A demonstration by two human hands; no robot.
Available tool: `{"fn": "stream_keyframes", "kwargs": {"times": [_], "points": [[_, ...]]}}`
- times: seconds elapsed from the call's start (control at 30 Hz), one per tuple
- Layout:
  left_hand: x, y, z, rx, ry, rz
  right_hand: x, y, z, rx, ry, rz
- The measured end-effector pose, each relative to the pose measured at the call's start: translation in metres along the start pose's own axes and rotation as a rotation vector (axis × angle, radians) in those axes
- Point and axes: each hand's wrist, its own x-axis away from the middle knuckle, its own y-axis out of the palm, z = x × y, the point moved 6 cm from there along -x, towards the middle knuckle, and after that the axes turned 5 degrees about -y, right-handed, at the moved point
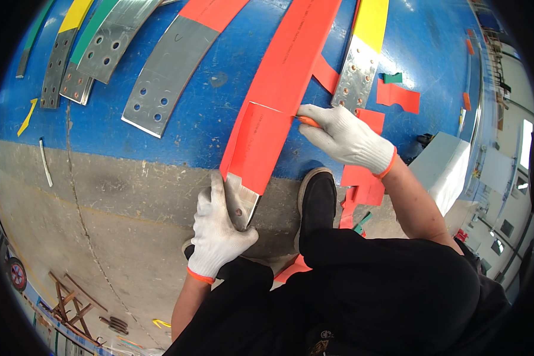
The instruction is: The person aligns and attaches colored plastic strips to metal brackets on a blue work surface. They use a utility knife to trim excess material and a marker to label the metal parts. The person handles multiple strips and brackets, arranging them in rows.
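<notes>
A white-gloved left hand with an orange cuff has its grip closed around the bare silver metal end of a long flat bar in a bright red covering, the index finger laid along the left edge and the thumb near the tip. The bar runs from the top of the view down toward the person, its upper part over the blue painted floor and its bare end over the grey concrete floor. A white-gloved right hand with an orange cuff has its grip pinching a small orange-handled tool against the right edge of the red covering; the tool's tip is too small to make out. A pale line crosses the covering near there, and at the left a strip stands partly lifted. To the left lies a grey metal bar with four holes and a red upper part; to the right, a silver bar with a yellow upper part. Red sheet scraps lie beyond it, and a black shoe stands just beside the red bar.
</notes>
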Motion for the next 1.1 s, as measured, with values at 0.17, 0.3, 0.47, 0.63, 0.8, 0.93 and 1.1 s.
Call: {"fn": "stream_keyframes", "kwargs": {"times": [0.17,0.3,0.47,0.63,0.8,0.93,1.1], "points": [[0.004,0.011,0.003,0.22,0.037,-0.141,-0.004,-0.019,-0.023,0.164,-0.056,-0.018],[0.018,0.034,-0.01,0.936,0.078,-0.472,-0.021,-0.027,-0.056,0.198,-0.074,-0.089],[0.039,0.042,0.007,1.65,-0.134,-0.737,-0.047,-0.034,-0.068,0.328,-0.168,-0.141],[0.04,0.045,0.017,1.932,-0.03,-0.936,-0.061,-0.037,-0.087,0.451,-0.121,-0.253],[0.04,0.044,0.015,2.008,-0.015,-1.009,-0.065,-0.033,-0.082,0.483,-0.199,-0.252],[0.041,0.046,0.015,2.033,-0.015,-1.005,-0.064,-0.029,-0.079,0.477,-0.203,-0.195],[0.045,0.039,0.023,2.11,-0.066,-1.0,-0.053,-0.029,-0.072,0.463,-0.123,-0.166]]}}
